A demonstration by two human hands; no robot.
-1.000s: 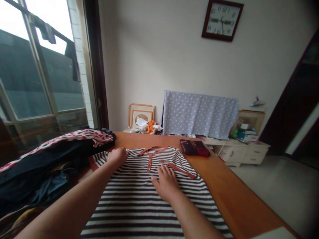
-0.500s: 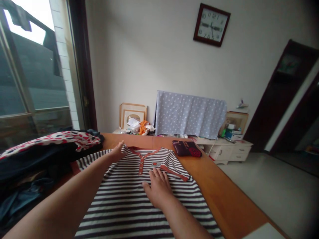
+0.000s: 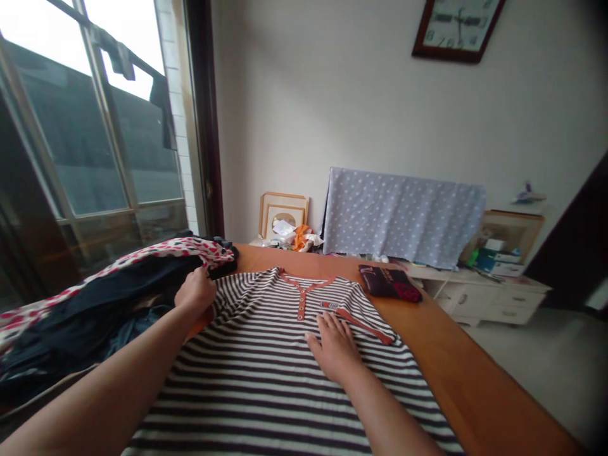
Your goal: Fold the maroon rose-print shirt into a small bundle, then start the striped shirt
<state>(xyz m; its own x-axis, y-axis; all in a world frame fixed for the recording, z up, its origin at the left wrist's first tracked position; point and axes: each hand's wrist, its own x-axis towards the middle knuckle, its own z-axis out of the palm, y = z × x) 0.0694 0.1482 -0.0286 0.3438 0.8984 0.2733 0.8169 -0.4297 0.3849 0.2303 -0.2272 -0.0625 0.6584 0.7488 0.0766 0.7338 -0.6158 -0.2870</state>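
Observation:
A black-and-white striped shirt (image 3: 266,373) with orange trim lies spread face up on a wooden table (image 3: 456,380). My right hand (image 3: 335,347) rests flat and open on its chest, fingers stretched toward the orange-edged right sleeve (image 3: 365,324). My left hand (image 3: 194,294) is curled closed at the shirt's left sleeve, its fingers gripping the fabric there, right beside a heap of clothes (image 3: 95,304).
The heap of dark and red-spotted clothes fills the table's left side by the window (image 3: 95,126). A folded dark garment (image 3: 389,283) with a red print lies at the table's far right corner. Behind stand a dotted cloth-covered object (image 3: 403,215), picture frames and a low white cabinet (image 3: 484,294).
My left hand has slid left from the shirt's collar to its left sleeve and closed on it. My right hand stays flat on the chest. The view has shifted.

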